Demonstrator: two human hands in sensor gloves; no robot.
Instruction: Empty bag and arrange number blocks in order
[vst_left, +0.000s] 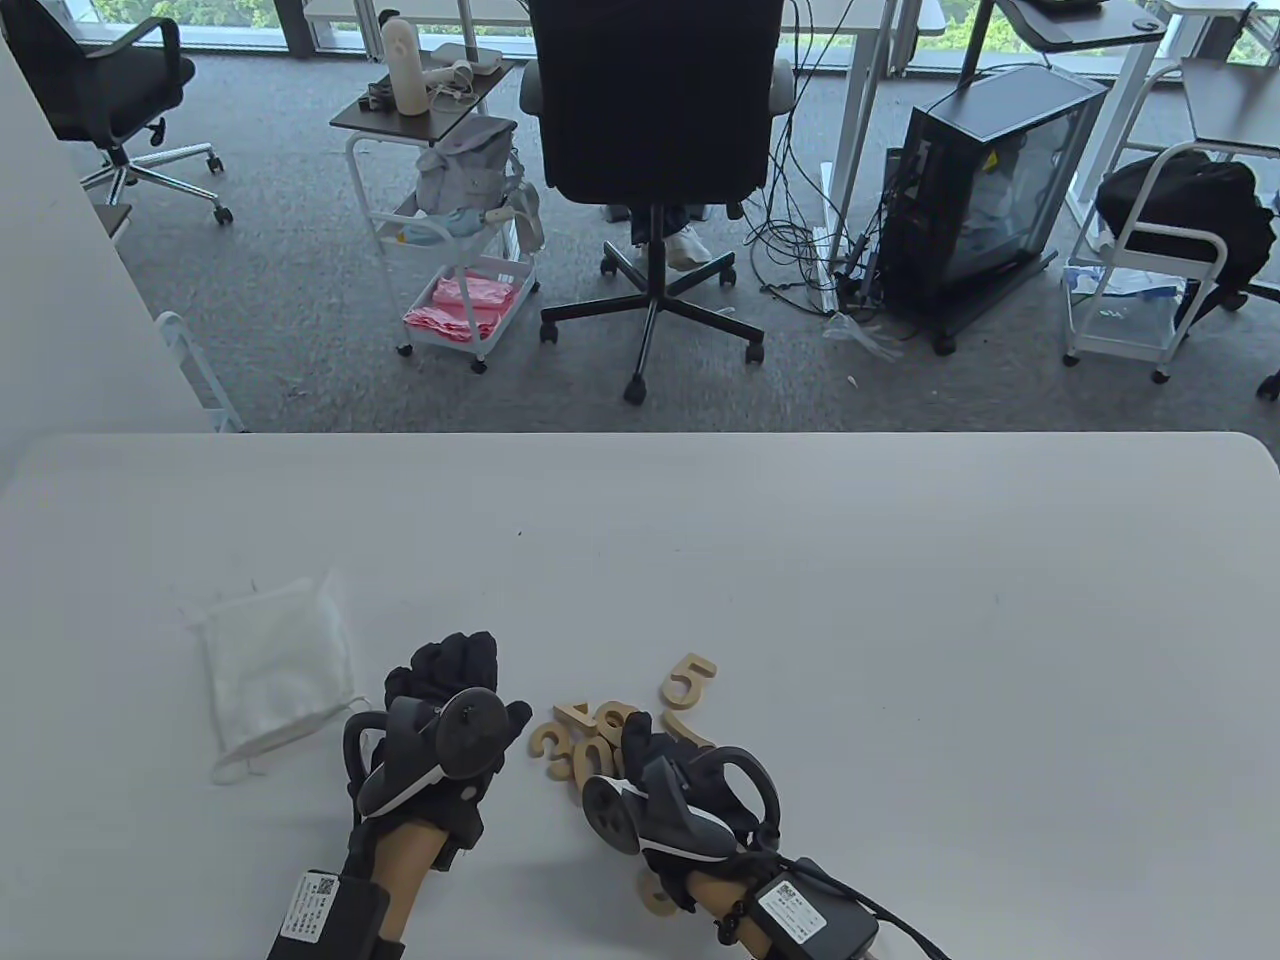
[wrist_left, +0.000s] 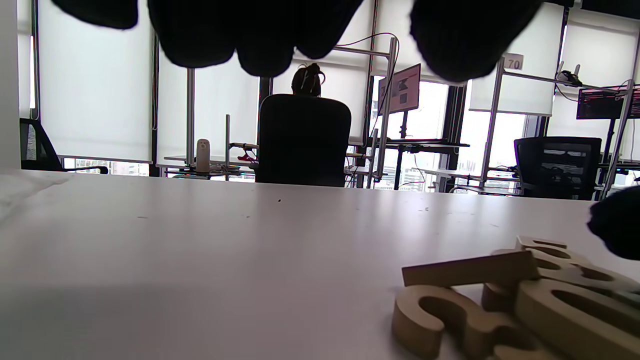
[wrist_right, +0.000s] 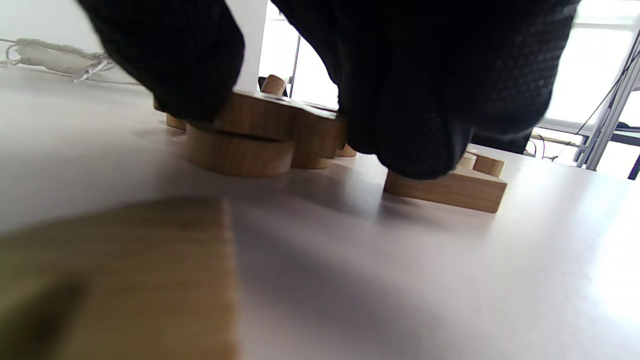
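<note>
Right hand fingers press on stacked blocks; left hand spread, empty. Pile may scatter if dragged.

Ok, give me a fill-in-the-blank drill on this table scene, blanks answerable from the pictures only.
1. The white bag lies on the table to the ____ of the left hand.
2. The block lying apart, beyond the pile, is the number ____.
3. The ____ hand's fingers press on the wooden blocks.
4. The blocks are made of ____.

Missing words: left; 5; right; wood
</note>
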